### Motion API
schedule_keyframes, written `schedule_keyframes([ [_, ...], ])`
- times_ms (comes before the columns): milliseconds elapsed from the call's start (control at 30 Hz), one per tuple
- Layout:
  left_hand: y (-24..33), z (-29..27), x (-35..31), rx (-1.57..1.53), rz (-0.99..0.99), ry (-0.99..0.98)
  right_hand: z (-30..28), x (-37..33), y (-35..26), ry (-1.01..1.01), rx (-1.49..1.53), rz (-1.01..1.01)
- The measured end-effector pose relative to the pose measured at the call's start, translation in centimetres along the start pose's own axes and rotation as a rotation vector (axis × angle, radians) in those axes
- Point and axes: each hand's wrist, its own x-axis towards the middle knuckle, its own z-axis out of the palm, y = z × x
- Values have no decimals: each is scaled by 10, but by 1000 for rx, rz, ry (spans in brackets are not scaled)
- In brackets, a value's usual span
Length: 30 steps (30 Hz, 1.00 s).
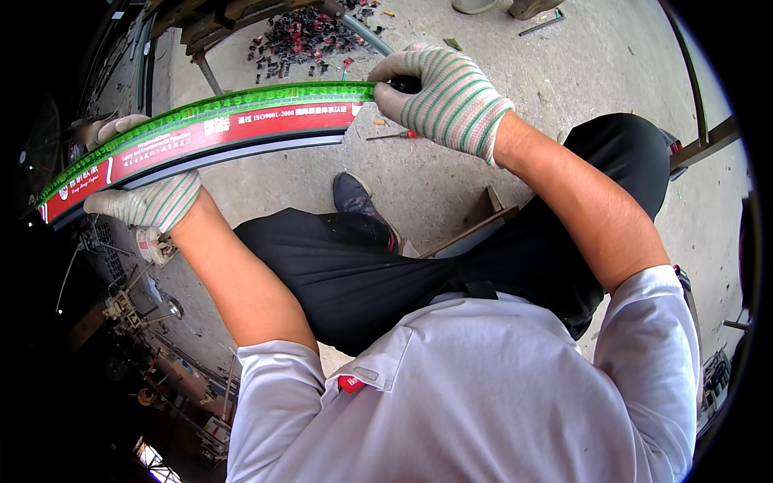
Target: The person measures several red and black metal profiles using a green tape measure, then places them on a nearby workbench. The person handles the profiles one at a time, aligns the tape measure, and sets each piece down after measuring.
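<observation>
A long profile point(229, 133) with a red printed film on its side and a dark grey lower edge spans the upper left, bowed by the lens. Along its upper edge runs a bright green measuring tape blade point(266, 97). My left hand point(165, 201), in a striped knit glove, is closed round the profile's left part, thumb on the near side and fingertips beyond the far edge. My right hand point(447, 101), gloved alike, pinches the tape at the profile's right end. A black piece point(405, 84), probably the tape's case, shows partly within that hand; the rest is hidden.
Black and red scraps point(302, 40) lie heaped on the concrete floor beyond the profile. A red-handled screwdriver point(394, 135) lies under my right hand. A grey tube point(366, 32) slants from a rusty frame point(233, 20). Dark equipment point(121, 310) crowds the left.
</observation>
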Motion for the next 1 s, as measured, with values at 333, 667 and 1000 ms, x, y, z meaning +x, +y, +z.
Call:
schedule_keyframes([
  [333,1,3,1,-30,2,58,-1,3,3,21,-25,-44],
  [667,1,-4,1,28,33,1,-4,5,2,48,-72,-71],
  [1000,9,-6,0,-81,33,59,-7,5,14,115,-166,-118],
])
